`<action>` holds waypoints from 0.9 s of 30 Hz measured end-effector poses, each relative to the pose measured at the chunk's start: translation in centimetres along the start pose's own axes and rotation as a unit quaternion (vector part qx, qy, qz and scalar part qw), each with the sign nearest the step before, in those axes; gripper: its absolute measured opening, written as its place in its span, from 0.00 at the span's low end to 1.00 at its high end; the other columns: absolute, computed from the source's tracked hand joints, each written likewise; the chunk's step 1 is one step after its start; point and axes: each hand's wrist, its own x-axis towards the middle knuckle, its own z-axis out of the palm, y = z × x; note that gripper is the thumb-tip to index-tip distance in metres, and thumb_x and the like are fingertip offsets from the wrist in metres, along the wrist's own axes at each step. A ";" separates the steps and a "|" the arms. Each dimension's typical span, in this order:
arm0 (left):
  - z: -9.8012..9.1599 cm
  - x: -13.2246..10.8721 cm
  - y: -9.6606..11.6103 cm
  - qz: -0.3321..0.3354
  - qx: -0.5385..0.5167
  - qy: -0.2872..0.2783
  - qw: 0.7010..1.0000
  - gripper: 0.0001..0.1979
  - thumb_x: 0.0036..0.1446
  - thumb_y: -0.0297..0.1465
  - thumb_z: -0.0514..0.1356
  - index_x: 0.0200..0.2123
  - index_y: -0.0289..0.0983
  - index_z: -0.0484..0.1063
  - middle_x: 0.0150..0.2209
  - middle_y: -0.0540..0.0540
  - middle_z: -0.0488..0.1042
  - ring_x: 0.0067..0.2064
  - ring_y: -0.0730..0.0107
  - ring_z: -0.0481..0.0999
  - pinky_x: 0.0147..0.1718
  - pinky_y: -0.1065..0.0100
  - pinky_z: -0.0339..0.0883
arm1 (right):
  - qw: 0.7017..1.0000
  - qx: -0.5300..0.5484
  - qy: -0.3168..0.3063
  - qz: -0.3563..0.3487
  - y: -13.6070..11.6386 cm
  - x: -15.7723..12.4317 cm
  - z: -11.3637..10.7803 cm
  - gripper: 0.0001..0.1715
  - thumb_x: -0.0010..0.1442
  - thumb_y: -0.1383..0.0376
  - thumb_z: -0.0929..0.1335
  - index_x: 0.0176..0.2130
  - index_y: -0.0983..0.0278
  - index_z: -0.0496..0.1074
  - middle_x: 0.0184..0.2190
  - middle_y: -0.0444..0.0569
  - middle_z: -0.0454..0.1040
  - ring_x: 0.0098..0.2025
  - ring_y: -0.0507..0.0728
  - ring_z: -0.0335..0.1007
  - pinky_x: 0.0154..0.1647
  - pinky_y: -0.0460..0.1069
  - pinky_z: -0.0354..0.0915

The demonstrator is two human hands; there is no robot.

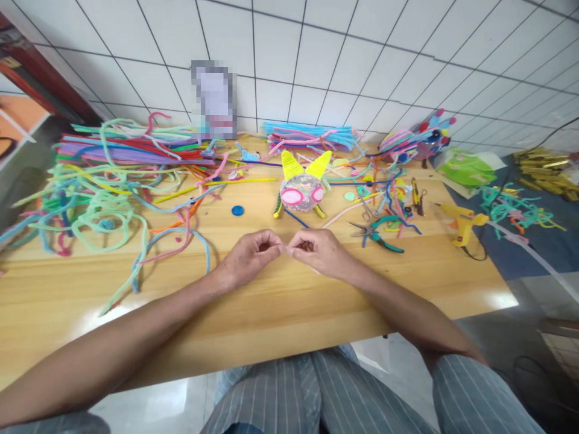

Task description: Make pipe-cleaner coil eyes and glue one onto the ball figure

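Note:
My left hand (pixel 248 256) and my right hand (pixel 314 250) meet over the middle of the wooden table (pixel 280 307), fingertips pinched together on a small pale piece too small to name. Just beyond them stands a pipe-cleaner animal figure (pixel 302 191) with yellow ears and pink eyes. A blue disc (pixel 237 210) lies to the left of the figure.
Loose pipe cleaners (pixel 113 181) cover the left and back of the table, with bundles (pixel 312 135) along the tiled wall. Green-handled pliers (pixel 377 235) and scissors lie right of my hands. A yellow glue gun (pixel 464 224) rests near the right edge.

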 end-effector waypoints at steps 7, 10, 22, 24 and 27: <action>1.7 -0.3 -0.2 -0.065 -0.226 0.071 0.969 0.20 0.49 0.45 0.74 0.32 0.36 0.75 0.20 0.57 0.65 0.20 0.80 0.54 0.20 0.73 0.48 | 0.978 0.189 0.022 0.089 0.9 0.4 2.2 0.16 0.59 0.53 0.73 0.32 0.63 0.76 0.27 0.42 0.74 0.29 0.51 0.64 0.32 0.47 0.60; 1.9 -0.2 0.0 -0.080 -0.256 0.073 0.960 0.20 0.48 0.44 0.75 0.30 0.36 0.74 0.19 0.57 0.64 0.19 0.81 0.54 0.19 0.73 0.47 | 0.969 0.225 0.020 0.102 0.8 0.6 2.2 0.15 0.58 0.53 0.73 0.33 0.63 0.75 0.28 0.42 0.74 0.31 0.51 0.65 0.35 0.47 0.62; -0.1 0.2 0.4 -0.028 0.010 -0.041 0.999 0.16 0.53 0.43 0.69 0.29 0.36 0.75 0.23 0.55 0.66 0.26 0.76 0.59 0.25 0.72 0.52 | 0.999 0.016 -0.018 0.024 0.0 0.2 0.0 0.05 0.60 0.66 0.70 0.31 0.64 0.76 0.24 0.40 0.72 0.27 0.49 0.63 0.31 0.46 0.57; -0.1 0.2 0.4 -0.017 0.043 -0.060 0.997 0.14 0.55 0.41 0.67 0.29 0.36 0.75 0.21 0.56 0.63 0.25 0.77 0.56 0.24 0.72 0.50 | 0.999 -0.019 -0.030 0.008 -0.1 0.2 -0.4 0.05 0.59 0.70 0.70 0.31 0.64 0.77 0.24 0.41 0.73 0.28 0.49 0.65 0.32 0.46 0.58; -0.2 0.1 0.3 -0.006 0.038 -0.057 0.998 0.14 0.56 0.40 0.67 0.28 0.36 0.75 0.21 0.55 0.63 0.25 0.76 0.58 0.26 0.72 0.52 | 0.999 0.009 -0.045 0.019 0.0 0.4 -0.8 0.04 0.60 0.68 0.71 0.33 0.64 0.78 0.27 0.42 0.75 0.30 0.50 0.67 0.33 0.46 0.59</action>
